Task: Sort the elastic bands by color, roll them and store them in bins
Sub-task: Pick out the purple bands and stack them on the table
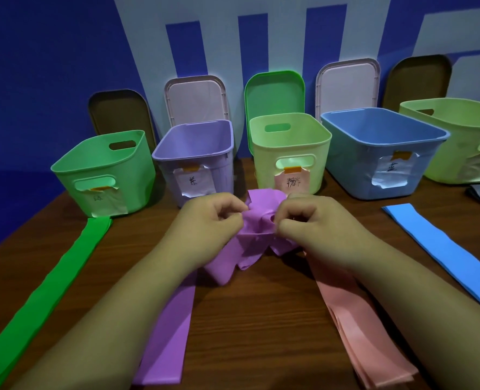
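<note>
Sorting is looking done: the green band (44, 299), purple band (171, 333), pink bands (365, 327) and blue band (444, 249) are lying as separate flat strips on the wooden table (261, 319), but I am seeing nothing in the bins (345, 164), so rolling and storing are remaining. My left hand (207, 220) and right hand (314, 220) are both pinching the purple band's crumpled far end, just before the purple bin (165, 170). The bands are looking thin, smooth and floppy; the bins, rigid rounded plastic.

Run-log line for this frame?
phase: rolling | left hand: pinches crumpled purple elastic band | right hand: pinches same band | lilac plastic bin: behind hands, open
</note>
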### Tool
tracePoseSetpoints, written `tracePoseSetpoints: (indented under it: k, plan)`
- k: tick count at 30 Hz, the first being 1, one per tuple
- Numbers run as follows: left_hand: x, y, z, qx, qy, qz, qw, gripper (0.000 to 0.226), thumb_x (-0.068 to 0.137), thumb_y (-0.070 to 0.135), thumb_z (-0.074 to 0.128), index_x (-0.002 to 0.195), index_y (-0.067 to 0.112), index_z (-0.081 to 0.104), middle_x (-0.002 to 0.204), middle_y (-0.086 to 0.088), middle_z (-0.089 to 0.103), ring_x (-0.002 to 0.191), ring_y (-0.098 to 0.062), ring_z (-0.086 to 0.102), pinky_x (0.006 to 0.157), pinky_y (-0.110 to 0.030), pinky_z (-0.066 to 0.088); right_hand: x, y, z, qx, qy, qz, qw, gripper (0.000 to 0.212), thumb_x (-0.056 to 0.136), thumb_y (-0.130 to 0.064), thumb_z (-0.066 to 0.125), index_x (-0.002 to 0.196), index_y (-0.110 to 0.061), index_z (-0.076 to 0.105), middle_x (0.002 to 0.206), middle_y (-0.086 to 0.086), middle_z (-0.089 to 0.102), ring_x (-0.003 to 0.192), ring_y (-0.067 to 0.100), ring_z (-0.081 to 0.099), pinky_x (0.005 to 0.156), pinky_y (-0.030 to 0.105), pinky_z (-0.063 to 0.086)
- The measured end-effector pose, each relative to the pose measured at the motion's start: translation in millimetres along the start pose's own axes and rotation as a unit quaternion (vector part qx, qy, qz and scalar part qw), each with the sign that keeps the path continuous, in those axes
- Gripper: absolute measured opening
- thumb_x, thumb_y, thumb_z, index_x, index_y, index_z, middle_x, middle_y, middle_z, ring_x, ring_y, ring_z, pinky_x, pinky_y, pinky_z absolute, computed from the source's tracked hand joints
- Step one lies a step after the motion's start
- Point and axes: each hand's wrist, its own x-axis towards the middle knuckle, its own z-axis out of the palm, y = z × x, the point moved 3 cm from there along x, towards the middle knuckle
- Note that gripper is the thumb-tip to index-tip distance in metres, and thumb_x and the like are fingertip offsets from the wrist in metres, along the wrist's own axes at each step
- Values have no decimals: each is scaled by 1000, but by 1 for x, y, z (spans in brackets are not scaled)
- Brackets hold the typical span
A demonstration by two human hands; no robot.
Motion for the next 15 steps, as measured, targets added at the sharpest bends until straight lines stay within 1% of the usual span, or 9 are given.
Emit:
tracePoseSetpoints:
  k: [1, 3, 4, 6, 7, 8, 10, 13, 15]
  plan:
    - [0, 0, -2, -10, 24, -2, 1000, 27, 97, 13, 64, 97, 36, 78, 82, 11, 76, 70, -9, 72, 62, -21, 54, 0, -1, 0, -3, 0, 8, 1000, 18, 85, -6, 71, 69, -14, 73, 78, 1, 71, 79, 22, 71, 75, 41, 57]
    - [0, 1, -8, -30, 68, -8, 997, 31, 99, 8, 59, 101, 34, 76, 80, 4, 74, 57, -15, 72, 53, -24, 55, 0, 3, -1, 18, 7, 26, 999, 21, 84, -4, 69, 64, -8, 64, 71, 4, 67, 75, 27, 72, 70, 41, 56]
    - [1, 0, -12, -19, 93, 2, 996, 31, 100, 7, 56, 104, 31, 75, 85, 3, 72, 57, -16, 72, 52, -25, 55, 0, 5, 0, 41, 12, 41, 998, 19, 84, -4, 68, 67, -1, 61, 71, 11, 65, 75, 31, 73, 69, 39, 55]
    - [5, -3, -19, 29, 148, 40, 988, 30, 99, 7, 53, 102, 25, 76, 95, 6, 64, 70, -13, 69, 60, -27, 56, 2, 10, 1, 66, 20, 73, 995, 23, 83, -14, 65, 74, 5, 56, 76, 24, 64, 78, 44, 69, 72, 45, 57]
    - [6, -4, -23, 50, 175, 56, 982, 29, 98, 5, 52, 98, 21, 76, 95, 6, 61, 76, -10, 65, 66, -26, 54, 3, 12, 0, 58, 27, 84, 994, 29, 80, -22, 62, 76, 5, 55, 74, 24, 59, 73, 43, 63, 70, 48, 55]
    - [7, -5, -26, 63, 200, 67, 975, 28, 96, 4, 52, 95, 19, 75, 94, 4, 60, 79, -9, 60, 70, -23, 50, 3, 11, -2, 38, 37, 91, 994, 31, 77, -27, 60, 75, 4, 54, 70, 18, 54, 66, 35, 55, 65, 46, 48]
    - [9, -8, -34, 81, 244, 70, 964, 24, 94, 2, 53, 93, 16, 73, 95, -2, 60, 84, -13, 53, 74, -23, 37, 3, 10, -6, 10, 57, 109, 992, 26, 78, -26, 59, 69, -2, 54, 62, 5, 48, 62, 21, 47, 63, 41, 38]
    - [9, -13, -53, 81, 305, 28, 948, 21, 97, 6, 49, 97, 13, 69, 104, -9, 58, 91, -13, 47, 78, -21, 30, 3, 12, -12, 5, 81, 144, 986, 25, 81, -22, 59, 59, -13, 52, 56, 0, 49, 59, 20, 47, 63, 39, 38]
    - [6, -13, -64, 68, 344, -2, 936, 21, 100, 10, 46, 99, 13, 67, 110, -7, 54, 94, -13, 46, 83, -22, 32, 5, 13, -13, -1, 94, 152, 984, 24, 78, -25, 58, 63, -8, 50, 58, 4, 49, 61, 22, 47, 62, 40, 38]
